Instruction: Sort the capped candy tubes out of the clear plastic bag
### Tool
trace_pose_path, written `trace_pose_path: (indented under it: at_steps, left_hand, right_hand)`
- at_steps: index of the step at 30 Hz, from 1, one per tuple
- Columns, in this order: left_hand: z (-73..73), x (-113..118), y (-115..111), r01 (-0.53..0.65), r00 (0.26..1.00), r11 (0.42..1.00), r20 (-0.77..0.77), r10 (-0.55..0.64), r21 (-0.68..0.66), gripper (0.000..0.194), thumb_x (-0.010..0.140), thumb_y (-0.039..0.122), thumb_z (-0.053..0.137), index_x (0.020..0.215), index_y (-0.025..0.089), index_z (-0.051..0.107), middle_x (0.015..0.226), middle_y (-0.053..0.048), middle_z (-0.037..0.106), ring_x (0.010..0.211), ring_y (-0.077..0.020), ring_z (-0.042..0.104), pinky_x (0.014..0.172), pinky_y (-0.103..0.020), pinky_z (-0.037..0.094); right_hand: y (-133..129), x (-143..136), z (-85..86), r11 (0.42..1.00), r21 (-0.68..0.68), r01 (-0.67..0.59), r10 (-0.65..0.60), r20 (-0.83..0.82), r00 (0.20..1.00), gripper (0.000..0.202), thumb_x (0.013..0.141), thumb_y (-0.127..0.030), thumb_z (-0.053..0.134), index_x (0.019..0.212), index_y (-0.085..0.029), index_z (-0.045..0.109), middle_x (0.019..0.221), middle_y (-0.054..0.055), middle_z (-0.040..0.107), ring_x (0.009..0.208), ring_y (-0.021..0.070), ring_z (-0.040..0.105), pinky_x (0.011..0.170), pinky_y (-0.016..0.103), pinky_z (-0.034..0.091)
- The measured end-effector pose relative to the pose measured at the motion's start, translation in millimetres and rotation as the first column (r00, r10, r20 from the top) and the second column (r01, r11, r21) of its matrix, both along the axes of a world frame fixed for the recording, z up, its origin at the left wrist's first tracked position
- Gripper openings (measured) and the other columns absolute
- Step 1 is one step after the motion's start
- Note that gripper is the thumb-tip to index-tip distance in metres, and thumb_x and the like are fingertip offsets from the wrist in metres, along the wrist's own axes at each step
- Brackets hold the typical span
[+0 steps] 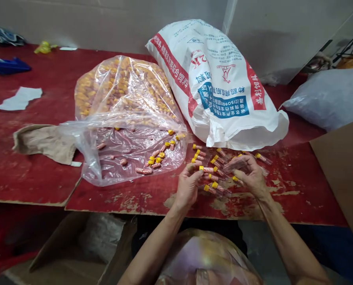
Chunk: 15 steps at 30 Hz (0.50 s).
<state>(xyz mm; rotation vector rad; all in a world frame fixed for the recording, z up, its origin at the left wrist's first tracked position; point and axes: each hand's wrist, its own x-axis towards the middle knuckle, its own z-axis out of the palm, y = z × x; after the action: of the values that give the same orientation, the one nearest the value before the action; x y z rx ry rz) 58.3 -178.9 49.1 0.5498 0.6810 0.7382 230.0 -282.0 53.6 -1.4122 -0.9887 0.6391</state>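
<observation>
My left hand [189,183] pinches a small yellow-capped tube [207,169] filled with pinkish pieces, its clear end pointing right. To its right, my right hand [250,174] has its fingers closed on a small clear plastic sleeve [235,165]. The two hands are a short way apart over the red table [152,198]. Around and between them lie several more capped tubes [217,186], some in clear wrapping. Left of my hands, loose tubes [155,160] rest on the flat mouth of a big clear bag [123,89] full of yellow-capped tubes.
A white woven sack [221,79] with printed text lies behind my hands, its open mouth towards me. Brown cloth [44,142] and white paper [20,99] are at the left. A cardboard box [342,166] and a stuffed translucent bag [331,97] stand at the right.
</observation>
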Motion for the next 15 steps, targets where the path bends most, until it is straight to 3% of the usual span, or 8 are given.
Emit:
trace_pose_path:
  at_steps: [4,8,11,15]
  left_hand:
    - [-4.8,2.1,-17.5,-0.007,1.000,1.000,0.004,0.007,-0.023,0.036,0.057,0.023,0.080,0.086,0.016,0.060,0.074,0.000,0.066,0.059,-0.0125,0.064,0.063,-0.027,0.052]
    - [-11.9,-1.6,-27.2,-0.068,0.996,0.997,-0.061,0.070,0.028,0.035,0.058,0.031,0.081,0.085,0.015,0.066,0.077,-0.001,0.067,0.065,-0.0117,0.062,0.067,-0.026,0.051]
    - [-13.0,-7.3,-32.6,-0.055,0.985,0.982,-0.152,0.083,0.182,0.029,0.069,0.037,0.073,0.089,0.017,0.071,0.084,-0.003,0.069,0.077,-0.0145,0.063,0.077,-0.029,0.050]
    - [-13.0,-15.1,-41.7,0.044,0.956,0.897,-0.280,0.091,0.441,0.025,0.084,0.038,0.058,0.089,0.018,0.074,0.087,-0.004,0.068,0.084,-0.0159,0.059,0.082,-0.028,0.046]
  right_hand:
    - [4.2,-33.8,-12.6,0.999,0.039,0.013,-0.010,-0.074,0.997,0.040,0.077,-0.028,0.068,0.111,-0.024,0.048,0.099,0.004,0.062,0.088,0.0174,0.064,0.077,0.032,0.055]
    - [8.0,-48.7,-20.7,0.999,-0.036,0.004,-0.003,0.040,0.999,0.023,0.078,-0.030,0.067,0.094,-0.020,0.054,0.100,0.005,0.061,0.091,0.0172,0.062,0.077,0.030,0.054]
    - [6.1,-52.8,-21.8,0.994,-0.103,-0.024,0.046,0.216,0.975,0.021,0.082,-0.030,0.061,0.099,-0.021,0.056,0.097,0.004,0.061,0.087,0.0165,0.061,0.074,0.028,0.052]
    - [-3.4,-60.8,-29.9,0.986,-0.160,-0.056,0.114,0.384,0.916,0.022,0.088,-0.032,0.054,0.106,-0.021,0.058,0.099,0.006,0.062,0.085,0.0179,0.061,0.072,0.029,0.052]
